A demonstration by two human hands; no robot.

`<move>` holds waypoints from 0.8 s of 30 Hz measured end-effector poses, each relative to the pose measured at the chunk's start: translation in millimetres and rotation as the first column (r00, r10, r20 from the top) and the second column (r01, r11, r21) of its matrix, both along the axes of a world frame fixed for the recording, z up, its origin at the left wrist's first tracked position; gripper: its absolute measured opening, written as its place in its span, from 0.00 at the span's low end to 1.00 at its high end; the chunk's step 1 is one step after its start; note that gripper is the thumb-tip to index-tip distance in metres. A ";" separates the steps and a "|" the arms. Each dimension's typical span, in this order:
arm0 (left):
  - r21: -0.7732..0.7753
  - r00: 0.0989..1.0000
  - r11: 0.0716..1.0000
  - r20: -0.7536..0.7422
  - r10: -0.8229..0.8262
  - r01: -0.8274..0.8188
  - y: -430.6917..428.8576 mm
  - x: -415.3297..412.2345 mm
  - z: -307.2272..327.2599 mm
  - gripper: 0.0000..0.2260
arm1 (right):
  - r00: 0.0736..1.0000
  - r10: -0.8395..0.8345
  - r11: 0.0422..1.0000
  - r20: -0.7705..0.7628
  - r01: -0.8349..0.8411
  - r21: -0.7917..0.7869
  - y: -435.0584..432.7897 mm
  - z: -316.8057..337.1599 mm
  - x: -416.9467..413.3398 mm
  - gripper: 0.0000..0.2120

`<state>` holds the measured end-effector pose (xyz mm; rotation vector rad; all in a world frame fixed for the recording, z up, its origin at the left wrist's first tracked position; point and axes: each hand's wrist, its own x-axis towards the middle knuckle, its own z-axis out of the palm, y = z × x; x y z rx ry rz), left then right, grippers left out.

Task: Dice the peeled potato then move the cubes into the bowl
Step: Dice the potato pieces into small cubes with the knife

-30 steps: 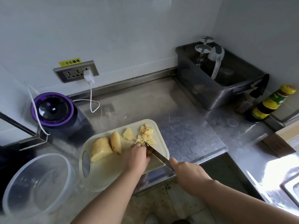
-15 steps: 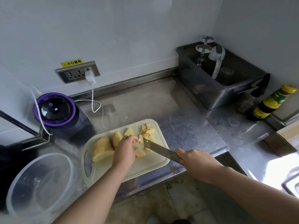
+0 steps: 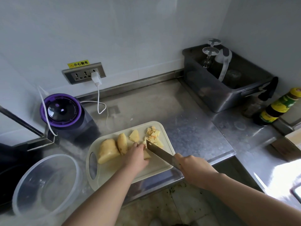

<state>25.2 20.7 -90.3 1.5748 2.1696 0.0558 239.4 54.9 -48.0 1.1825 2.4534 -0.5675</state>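
A cream cutting board [image 3: 114,170] lies at the counter's front edge. On it are a large peeled potato chunk [image 3: 107,150], a thick slice [image 3: 122,143], a wedge [image 3: 134,135] and a pile of small cubes [image 3: 154,136] at the far right corner. My left hand [image 3: 135,156] holds down a potato piece [image 3: 146,155] on the board. My right hand [image 3: 193,170] grips a knife [image 3: 160,153] whose blade stands just right of those fingers, over that piece. A clear plastic bowl [image 3: 21,190] sits empty to the board's left.
A purple-lidded appliance [image 3: 61,110] stands behind the board, with white cables trailing from the wall socket [image 3: 83,74]. A grey bin [image 3: 211,95] holding glasses sits at the back right. A sauce bottle [image 3: 276,106] stands at the far right. The counter edge drops off right of the board.
My left hand shifted right from the large chunks and now pins a piece near the board's middle. The knife blade swung in close beside those fingers.
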 end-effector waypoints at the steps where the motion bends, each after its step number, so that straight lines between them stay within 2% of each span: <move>1: 0.001 1.000 1.000 -0.004 0.015 -0.015 0.6 1.2 -0.7 0.24 | 1.000 -0.003 1.000 -0.005 0.003 -0.011 -2.3 -0.7 -1.2 0.08; 8: 0.054 0.989 0.987 -0.006 0.150 -0.150 -4.8 10.2 -1.7 0.25 | 1.000 0.003 0.999 -0.016 -0.004 -0.043 -13.0 -6.1 -8.2 0.14; 11: 0.065 0.975 0.974 0.051 0.214 -0.217 -12.3 9.7 0.6 0.25 | 0.999 0.024 0.998 -0.026 -0.025 -0.053 -14.8 -6.0 -11.7 0.13; 13: 0.043 0.976 0.978 0.084 0.199 -0.203 -17.3 5.9 1.6 0.26 | 1.000 0.023 0.999 -0.013 -0.024 -0.037 -12.1 -3.8 -13.8 0.11; 16: -0.024 0.992 0.996 0.090 0.087 -0.085 -20.5 -7.1 6.1 0.27 | 1.000 -0.007 1.000 -0.022 0.007 -0.006 -5.9 -3.5 -14.8 0.10; 19: -0.081 0.994 0.991 0.003 -0.110 0.110 -16.6 -20.0 12.0 0.24 | 0.998 -0.042 0.999 -0.037 0.042 0.011 -1.6 -2.8 -13.9 0.12; 24: -0.137 0.926 0.935 -0.149 -0.347 0.328 -5.5 -21.7 17.3 0.16 | 0.996 -0.060 0.998 -0.063 0.061 0.008 0.6 2.9 -14.8 0.11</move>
